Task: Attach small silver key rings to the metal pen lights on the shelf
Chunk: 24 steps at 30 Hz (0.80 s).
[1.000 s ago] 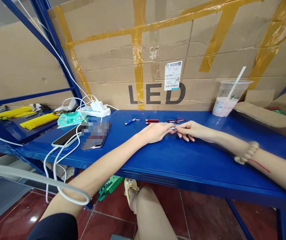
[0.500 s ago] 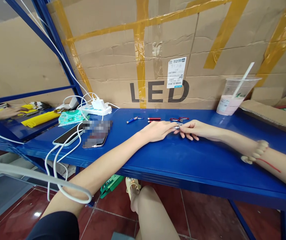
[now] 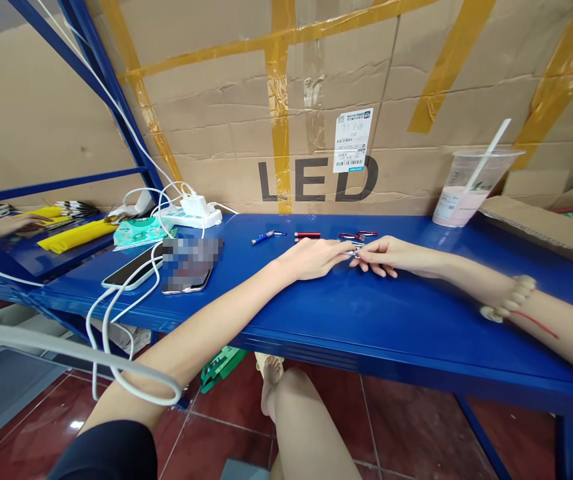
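My left hand (image 3: 319,259) rests low over the blue tabletop, its fingers closed on one end of a small silver metal piece (image 3: 357,253). From the other side, my right hand (image 3: 383,255) pinches the same piece between thumb and forefinger, with the other fingers hanging loosely below. Fingers cover most of the piece, so its kind is unclear. Just behind the hands lie a red metal tube (image 3: 307,235) and two small red carabiner clips (image 3: 350,237). Further left is a slim blue penlight-like tube (image 3: 263,237) with a blue clip at its end.
Left on the blue table (image 3: 286,320) are two phones with white cables, a green packet (image 3: 139,231) and a white power strip (image 3: 193,213). A plastic cup with a straw (image 3: 459,200) and an open carton (image 3: 541,223) stand right. Another person's hand (image 3: 13,225) shows far left.
The view has shifted slightly. Both hands stay together on the silver piece, with only slight finger movement. The things on the table lie as before.
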Motion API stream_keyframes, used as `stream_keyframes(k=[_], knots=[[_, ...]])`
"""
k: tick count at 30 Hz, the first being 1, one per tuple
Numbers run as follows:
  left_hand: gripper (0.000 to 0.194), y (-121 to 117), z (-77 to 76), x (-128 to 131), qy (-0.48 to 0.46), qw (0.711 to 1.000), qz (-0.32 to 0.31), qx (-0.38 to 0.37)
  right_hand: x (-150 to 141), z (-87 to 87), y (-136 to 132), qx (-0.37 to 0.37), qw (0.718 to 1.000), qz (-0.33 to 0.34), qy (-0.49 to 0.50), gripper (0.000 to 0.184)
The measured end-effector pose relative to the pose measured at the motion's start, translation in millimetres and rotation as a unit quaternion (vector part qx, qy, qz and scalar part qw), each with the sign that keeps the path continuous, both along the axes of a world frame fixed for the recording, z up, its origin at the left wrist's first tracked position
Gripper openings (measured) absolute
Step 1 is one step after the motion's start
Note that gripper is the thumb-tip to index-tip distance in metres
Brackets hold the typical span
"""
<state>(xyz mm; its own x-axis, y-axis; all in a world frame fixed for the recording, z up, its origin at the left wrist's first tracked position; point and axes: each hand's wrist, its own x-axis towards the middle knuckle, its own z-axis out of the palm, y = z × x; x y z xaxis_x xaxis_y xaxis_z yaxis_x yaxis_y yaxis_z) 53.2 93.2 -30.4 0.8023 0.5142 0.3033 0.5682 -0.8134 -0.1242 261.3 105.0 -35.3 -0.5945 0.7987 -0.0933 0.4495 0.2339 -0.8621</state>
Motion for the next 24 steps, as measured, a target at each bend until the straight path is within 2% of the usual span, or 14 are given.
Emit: stream_keyframes(k=[4,11,16,21,24], knots=[[0.035,-0.6,0.4,0.3,0.005,1.0,0.01,-0.006,1.5,0.4,1.6,-0.006,1.0,0.004,-0.001,0.047],[0.031,-0.7,2.0,0.7,0.0,1.0,-0.019,-0.013,2.3,3.1,0.7,-0.012,1.0,0.015,0.005,0.044],[0.03,-3.7,1.6,3.7,-0.039,0.998,-0.014,-0.037,2.6,3.0,-0.5,-0.018,0.999,0.011,0.039,0.042],[0.028,-5.1,-2.4,6.3,-0.08,0.992,-0.055,-0.08,4.7,1.2,0.5,-0.002,0.998,0.029,0.057,0.04],[0.027,-5.2,-2.3,6.1,-0.085,0.991,-0.056,-0.091,5.2,1.3,0.6,0.006,0.998,0.034,0.058,0.04]])
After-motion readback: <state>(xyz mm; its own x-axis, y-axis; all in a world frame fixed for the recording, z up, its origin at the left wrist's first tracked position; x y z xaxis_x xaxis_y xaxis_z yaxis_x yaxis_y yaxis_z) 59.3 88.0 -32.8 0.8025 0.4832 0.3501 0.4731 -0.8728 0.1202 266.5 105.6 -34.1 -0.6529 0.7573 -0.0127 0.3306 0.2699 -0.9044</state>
